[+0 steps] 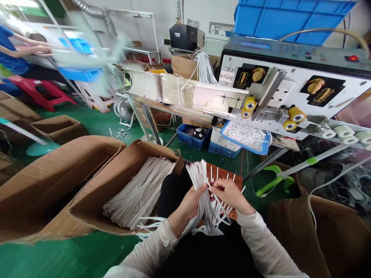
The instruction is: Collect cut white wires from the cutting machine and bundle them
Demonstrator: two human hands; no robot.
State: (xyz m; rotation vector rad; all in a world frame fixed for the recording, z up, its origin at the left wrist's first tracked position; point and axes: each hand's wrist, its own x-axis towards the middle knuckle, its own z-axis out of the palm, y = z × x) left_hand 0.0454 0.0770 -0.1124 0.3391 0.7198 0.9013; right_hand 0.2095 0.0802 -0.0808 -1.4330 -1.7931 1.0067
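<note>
A thick bundle of white cables (205,210) stands over my lap, its cut ends pointing up and away from me. My left hand (191,200) is wrapped round the bundle from the left. Close by on the right, my right hand (228,193) is closed in a pinch on a white cable at the bundle's edge. More loose cables lie over a reddish-brown board (232,178) behind and below my hands. To my left, an open cardboard box (87,208) holds a big heap of similar white cables (142,193).
A wire-cutting machine (284,77) stands on a bench ahead to the right, with a blue tray (246,135) of small white scraps beneath it. Another cardboard box (333,227) is at my right. Far left, a person in blue (17,50) works behind a red stool (43,92).
</note>
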